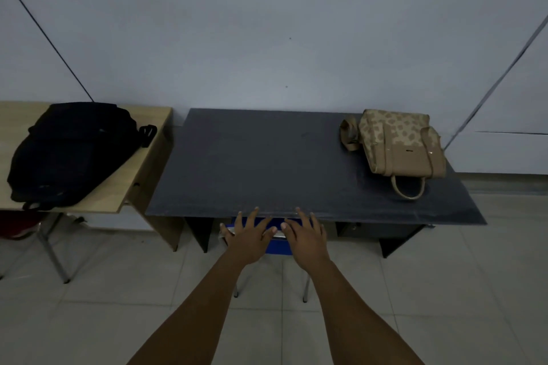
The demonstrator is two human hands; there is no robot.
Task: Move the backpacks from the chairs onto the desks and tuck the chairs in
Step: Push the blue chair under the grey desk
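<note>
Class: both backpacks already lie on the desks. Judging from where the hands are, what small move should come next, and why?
Probably one more short push forward: both hands, left and right, rest open on the blue chair, whose back sits at the dark desk edge, rear legs still out.

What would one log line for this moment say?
tan backpack: on dark desk | black backpack: on wooden desk | left hand, right hand: open, on blue chair, nearly tucked

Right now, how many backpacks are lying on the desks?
2: a black backpack on the wooden desk at left, a tan patterned backpack on the dark desk, far right corner.
</note>
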